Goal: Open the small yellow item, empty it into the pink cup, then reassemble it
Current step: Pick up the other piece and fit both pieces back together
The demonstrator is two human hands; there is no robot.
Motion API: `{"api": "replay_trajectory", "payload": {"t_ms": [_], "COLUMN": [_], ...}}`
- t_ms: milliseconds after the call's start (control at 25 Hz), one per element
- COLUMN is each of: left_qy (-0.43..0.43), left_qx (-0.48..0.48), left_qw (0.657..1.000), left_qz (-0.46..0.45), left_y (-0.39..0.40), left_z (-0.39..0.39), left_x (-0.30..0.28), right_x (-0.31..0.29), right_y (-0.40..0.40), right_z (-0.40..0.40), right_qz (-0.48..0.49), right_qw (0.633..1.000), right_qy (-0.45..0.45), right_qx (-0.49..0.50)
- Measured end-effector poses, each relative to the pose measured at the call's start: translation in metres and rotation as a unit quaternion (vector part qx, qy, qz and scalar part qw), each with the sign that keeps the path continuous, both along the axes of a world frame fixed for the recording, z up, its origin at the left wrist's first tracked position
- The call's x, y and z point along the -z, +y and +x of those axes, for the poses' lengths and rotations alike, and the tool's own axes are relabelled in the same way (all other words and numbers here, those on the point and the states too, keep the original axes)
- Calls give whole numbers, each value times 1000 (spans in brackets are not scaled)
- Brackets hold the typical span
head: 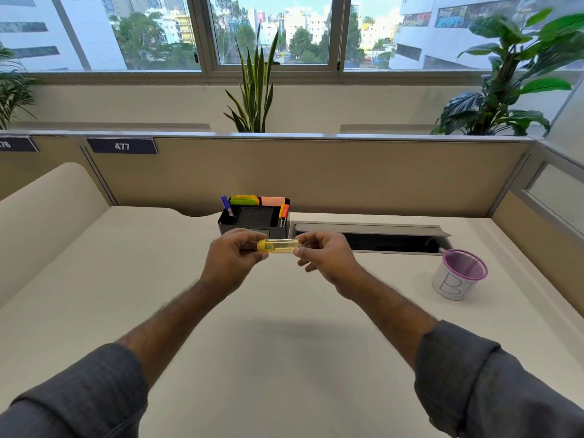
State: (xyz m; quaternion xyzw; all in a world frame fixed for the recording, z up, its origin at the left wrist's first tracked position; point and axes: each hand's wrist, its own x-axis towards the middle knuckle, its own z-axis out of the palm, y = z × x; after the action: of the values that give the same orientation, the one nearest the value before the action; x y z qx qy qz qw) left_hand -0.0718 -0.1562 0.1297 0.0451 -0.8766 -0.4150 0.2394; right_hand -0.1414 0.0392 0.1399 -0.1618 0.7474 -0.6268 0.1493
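A pale cubicle desk (284, 358) lies under both hands. The left hand (232, 259) and right hand (322, 259) pinch opposite ends of the small yellow case (278, 246), held level between them. The pink cup (459, 278) sits well right of the right hand; pulling the case apart here risks spilling its contents on the desk.

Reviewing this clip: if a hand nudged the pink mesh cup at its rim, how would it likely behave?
The pink mesh cup looks light: open mesh, apparently empty, so it would probably slide or tip easily. It already seems tilted on the desk, and it narrows toward the base, so a rim push likely topples it. The mesh probably flexes slightly.
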Motion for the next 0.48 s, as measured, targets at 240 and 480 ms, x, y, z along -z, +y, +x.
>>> {"api": "replay_trajectory", "payload": {"t_ms": [240, 480], "left_qy": [-3, -17], "left_qx": [3, -8], "left_qw": [997, 995], "left_qz": [-74, -98], "left_y": [-57, -100], "left_z": [-56, -114], "left_x": [-2, 19], "right_x": [10, 31], "right_y": [-56, -105], "right_z": [-47, -100], "right_qz": [77, 135], "right_qw": [991, 978], "right_qy": [108, 148], "right_qx": [27, 55]}}
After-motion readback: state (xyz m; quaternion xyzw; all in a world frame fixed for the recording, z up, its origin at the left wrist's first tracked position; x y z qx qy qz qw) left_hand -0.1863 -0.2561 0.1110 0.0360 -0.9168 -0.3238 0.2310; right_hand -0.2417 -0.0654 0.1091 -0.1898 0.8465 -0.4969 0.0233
